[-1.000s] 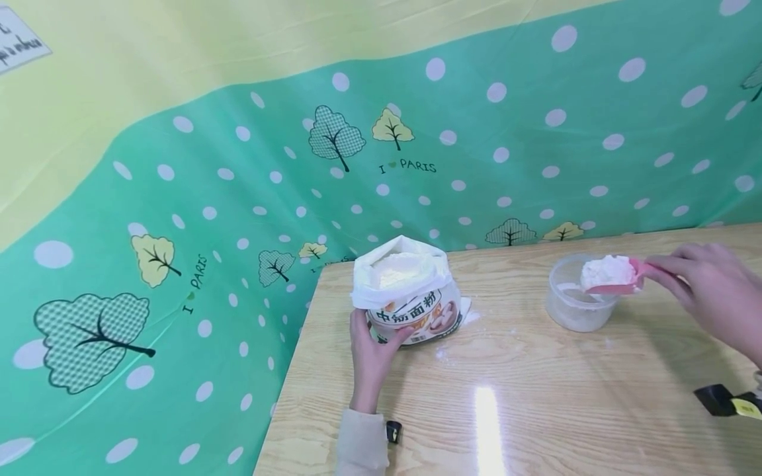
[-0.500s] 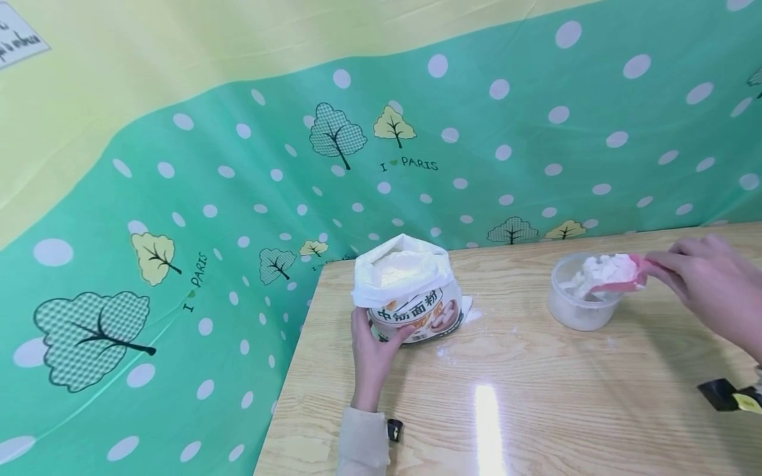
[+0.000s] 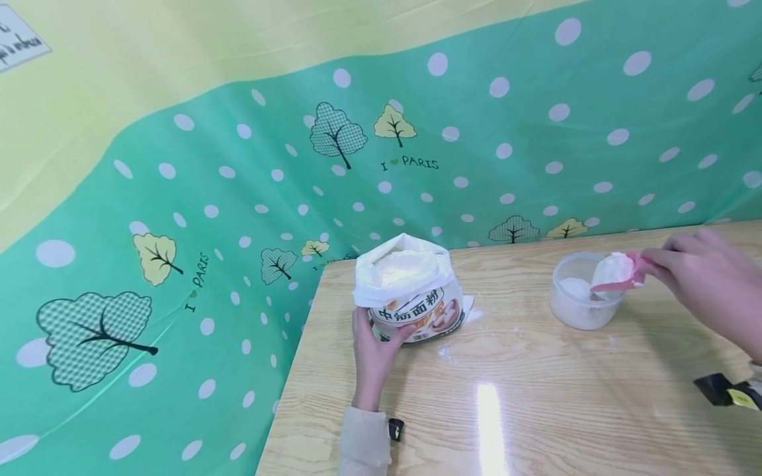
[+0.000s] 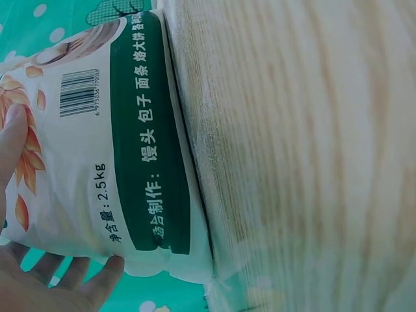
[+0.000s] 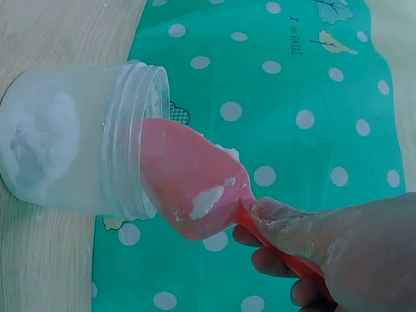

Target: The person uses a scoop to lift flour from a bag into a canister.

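Note:
My left hand [image 3: 372, 354] holds an open bag of flour [image 3: 440, 307] by its lower left side, thumb across the printed front and fingers on the side. The left wrist view shows the barcode side of the flour bag [image 4: 78, 143] and the fingertips below it. At the right, my right hand [image 3: 702, 274] grips the handle of a pink scoop [image 3: 619, 285] with white flour on it. The scoop's bowl tilts over the rim of a clear round plastic tub [image 3: 580, 314], with white flour at its bottom. In the right wrist view the scoop [image 5: 185, 172] hides part of the tub's mouth.
Spilled flour [image 3: 473, 311] marks the wooden table [image 3: 434, 410] beside the bag. Behind the table hangs a green polka-dot cloth [image 3: 268, 198]. A black strap piece [image 3: 711, 389] hangs at the right wrist.
The scoop has tilted over the tub and much of its flour has dropped in; flour now shows at the tub's bottom. The left hand and the bag have stayed put.

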Action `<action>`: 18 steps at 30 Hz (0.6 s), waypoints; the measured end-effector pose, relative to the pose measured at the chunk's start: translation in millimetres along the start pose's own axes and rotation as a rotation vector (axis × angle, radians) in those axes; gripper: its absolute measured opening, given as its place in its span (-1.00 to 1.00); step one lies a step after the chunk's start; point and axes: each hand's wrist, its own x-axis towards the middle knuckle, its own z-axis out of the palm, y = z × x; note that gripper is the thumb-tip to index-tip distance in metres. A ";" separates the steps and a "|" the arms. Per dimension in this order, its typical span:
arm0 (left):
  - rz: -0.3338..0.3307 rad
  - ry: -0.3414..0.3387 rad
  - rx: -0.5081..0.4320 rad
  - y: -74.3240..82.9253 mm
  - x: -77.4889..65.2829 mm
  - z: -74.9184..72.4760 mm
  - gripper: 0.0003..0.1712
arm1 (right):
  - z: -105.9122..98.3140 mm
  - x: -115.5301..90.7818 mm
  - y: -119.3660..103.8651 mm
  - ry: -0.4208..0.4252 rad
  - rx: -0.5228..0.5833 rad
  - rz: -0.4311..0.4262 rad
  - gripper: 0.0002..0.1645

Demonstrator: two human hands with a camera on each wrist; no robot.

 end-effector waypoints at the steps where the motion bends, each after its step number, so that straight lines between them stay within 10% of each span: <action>1: 0.003 0.002 -0.001 -0.2 0.1 0.0 0.15 | -0.2 0.9 -0.9 0.005 -0.006 -0.014 -0.85; 18: -0.011 -0.002 -0.013 -0.7 -0.8 0.3 0.13 | -0.5 10.0 0.5 0.047 -0.017 -0.152 -0.74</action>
